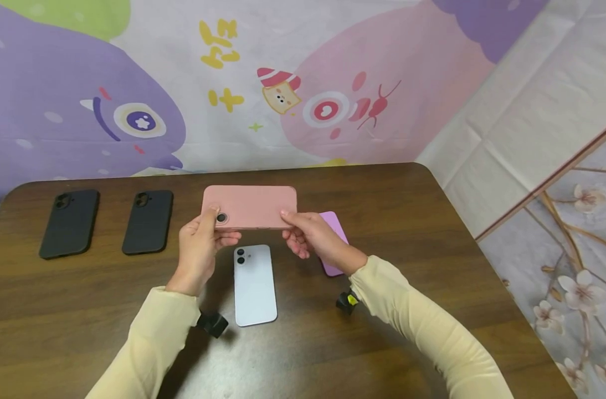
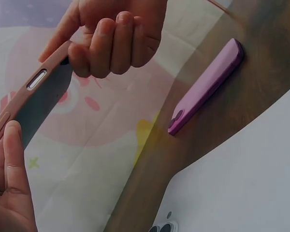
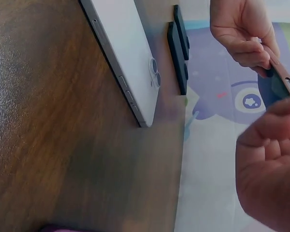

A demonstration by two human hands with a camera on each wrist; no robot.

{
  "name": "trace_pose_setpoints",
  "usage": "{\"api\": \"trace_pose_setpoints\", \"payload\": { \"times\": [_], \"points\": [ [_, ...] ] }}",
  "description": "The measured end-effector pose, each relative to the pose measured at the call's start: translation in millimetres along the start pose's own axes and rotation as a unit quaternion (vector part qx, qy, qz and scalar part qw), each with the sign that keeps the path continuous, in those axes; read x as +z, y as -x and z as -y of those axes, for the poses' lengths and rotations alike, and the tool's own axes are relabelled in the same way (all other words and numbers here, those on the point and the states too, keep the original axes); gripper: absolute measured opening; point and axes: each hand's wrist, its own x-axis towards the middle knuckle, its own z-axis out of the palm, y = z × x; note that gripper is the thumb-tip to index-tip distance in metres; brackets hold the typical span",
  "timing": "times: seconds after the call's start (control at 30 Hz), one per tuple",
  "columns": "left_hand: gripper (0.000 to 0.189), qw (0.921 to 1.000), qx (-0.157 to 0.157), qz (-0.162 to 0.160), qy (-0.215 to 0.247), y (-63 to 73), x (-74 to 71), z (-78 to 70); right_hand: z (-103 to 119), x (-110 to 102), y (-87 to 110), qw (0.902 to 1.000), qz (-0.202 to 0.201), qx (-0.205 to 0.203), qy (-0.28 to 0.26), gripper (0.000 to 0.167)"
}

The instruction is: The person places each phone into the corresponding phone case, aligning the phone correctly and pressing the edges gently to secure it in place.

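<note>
A phone in a pink case [image 1: 253, 202] is held sideways above the table, its back and camera hole facing up. At its left end, my left hand [image 1: 198, 246] grips it with the thumb beside the camera hole. My right hand [image 1: 318, 235] pinches the other end, thumb on the back. In the left wrist view, the pink case [image 2: 50, 63] shows a side cutout and the phone's dark screen side beneath. Below the hands a white phone [image 1: 255, 285] lies back up on the table. A purple phone [image 1: 333, 221] lies partly hidden under my right wrist.
Two black phone cases or cased phones [image 1: 71, 224] lie at the left of the brown wooden table [image 1: 407, 343]. A cartoon-printed cloth [image 1: 223, 138] hangs behind the far edge. A floral panel [image 1: 572, 266] stands on the right.
</note>
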Motion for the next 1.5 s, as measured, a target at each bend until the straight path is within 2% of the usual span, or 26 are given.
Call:
{"api": "trace_pose_setpoints", "payload": {
  "times": [0.1, 0.17, 0.33, 0.4, 0.57, 0.67, 0.77, 0.87, 1.07, 1.17, 1.33, 1.5],
  "points": [
    [0.03, 0.9999, 0.002, 0.013, -0.001, 0.2, -0.4, 0.2, 0.5, 0.7, -0.2, 0.9996, 0.017, 0.0, -0.024, 0.037],
    [0.03, 0.9997, 0.008, 0.023, 0.005, 0.3, 0.4, -0.1, 1.1, 1.7, -0.4, 0.9987, 0.015, -0.007, -0.048, 0.035],
    [0.032, 0.9972, 0.03, 0.036, 0.058, 0.8, 4.6, -2.7, 3.3, 4.9, -0.3, 0.9943, 0.003, -0.019, -0.105, 0.037],
    [0.032, 0.9963, 0.026, 0.045, 0.069, 1.5, 6.6, -3.9, 4.3, 6.5, 0.2, 0.9923, -0.002, -0.019, -0.123, 0.038],
    [0.033, 0.9948, -0.005, 0.1, 0.02, 4.0, 13.6, -2.2, 4.9, 10.9, 0.3, 0.9889, -0.018, -0.026, -0.145, 0.04],
    [0.036, 0.9923, -0.002, 0.124, -0.007, 5.6, 20.1, 1.6, 3.9, 13.6, 0.1, 0.9892, -0.022, -0.026, -0.143, 0.04],
    [0.034, 0.9929, 0.012, 0.118, -0.008, 7.0, 26.0, 5.5, 2.3, 15.7, 0.3, 0.9903, -0.018, -0.024, -0.136, 0.04],
    [0.028, 0.9942, 0.021, 0.105, 0.01, 7.7, 29.4, 7.6, 0.7, 17.1, 0.1, 0.9916, -0.009, -0.029, -0.126, 0.039],
    [0.018, 0.9955, 0.008, 0.081, 0.05, 7.7, 27.8, 5.1, 0.2, 16.3, -0.1, 0.9963, 0.028, -0.031, -0.075, 0.035],
    [0.015, 0.9961, -0.001, 0.067, 0.057, 7.0, 23.9, 3.4, -0.6, 13.0, -0.9, 0.997, 0.041, -0.022, -0.062, 0.039],
    [0.015, 0.996, -0.02, 0.057, 0.066, 7.3, 17.9, 1.6, -0.6, 3.3, -4.9, 0.9966, 0.025, -0.012, -0.078, 0.049],
    [0.02, 0.9957, -0.033, 0.061, 0.061, 8.5, 17.6, 1.8, 1.6, -3.8, -12.1, 0.9963, 0.015, -0.008, -0.084, 0.047]
  ]
}}
